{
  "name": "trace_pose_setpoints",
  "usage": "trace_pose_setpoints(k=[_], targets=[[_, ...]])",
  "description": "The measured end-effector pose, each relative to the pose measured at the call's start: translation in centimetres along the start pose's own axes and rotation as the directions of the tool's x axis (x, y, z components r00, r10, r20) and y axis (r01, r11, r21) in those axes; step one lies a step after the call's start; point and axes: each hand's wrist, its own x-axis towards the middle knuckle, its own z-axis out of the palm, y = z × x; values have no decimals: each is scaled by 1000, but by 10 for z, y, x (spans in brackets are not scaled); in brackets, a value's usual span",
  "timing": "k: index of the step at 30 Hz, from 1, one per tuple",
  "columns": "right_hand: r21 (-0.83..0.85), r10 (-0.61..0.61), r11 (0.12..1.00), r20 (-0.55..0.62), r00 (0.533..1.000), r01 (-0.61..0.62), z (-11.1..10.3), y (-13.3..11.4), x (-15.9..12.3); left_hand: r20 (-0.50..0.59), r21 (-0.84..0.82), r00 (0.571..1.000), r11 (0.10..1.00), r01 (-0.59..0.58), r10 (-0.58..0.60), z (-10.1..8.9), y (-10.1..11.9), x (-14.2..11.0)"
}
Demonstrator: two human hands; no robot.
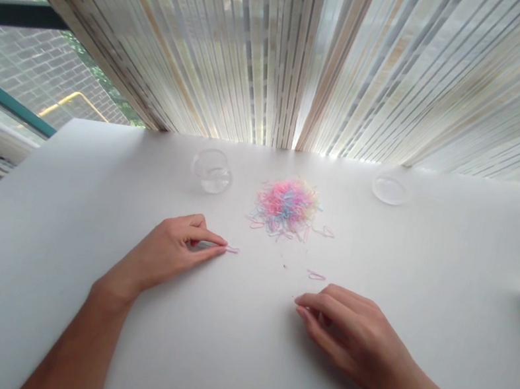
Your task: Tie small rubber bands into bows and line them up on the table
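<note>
Between the thumb and forefinger of my left hand (181,244) is a thin pink rubber band (232,250), its free end pointing right just above the white table. My right hand (352,328) is lower and to the right, thumb and fingertips brought together. Whatever those fingertips may hold is too small to make out. Beyond both hands lies a loose heap of small pastel rubber bands (287,205) in pink, blue, purple and yellow. A single pinkish band (316,275) rests just above my right hand, and another loose band (328,232) is at the heap's right edge.
A clear round container (212,171) stands on the white table (191,357) left of the heap. Toward the back right is a clear shallow lid or dish (390,191). Striped blinds (285,51) line the table's far edge. Tiny specks lie near the middle.
</note>
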Motion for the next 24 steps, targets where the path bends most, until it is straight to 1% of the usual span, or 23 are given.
trace_pose_setpoints(k=[6,10,12,14,16,19,21,24], targets=[[-2,-5,1000,-5,1000,5,0,-1,0,13,12,1000,1000,-25,25,2,0,1],[-4,-3,1000,1,1000,3,0,1,-1,17,13,998,998,-64,64,5,7,1],[-15,2,1000,-8,1000,-2,-2,2,-1,20,3,993,994,-114,113,10,14,0],[-33,19,999,-33,999,-20,-7,5,-1,12,-19,980,980,-196,196,18,25,-1],[-46,44,998,-71,997,-47,-12,6,-1,-23,-29,954,954,-298,297,28,36,-2],[-15,71,997,-83,994,-73,-17,6,-1,-120,20,890,897,-441,440,41,51,-3],[47,82,996,-59,995,-79,-17,3,-1,-162,71,843,858,-508,512,45,58,-4],[145,109,984,-24,994,-104,-13,-2,0,-159,125,794,809,-574,587,44,63,-5]])
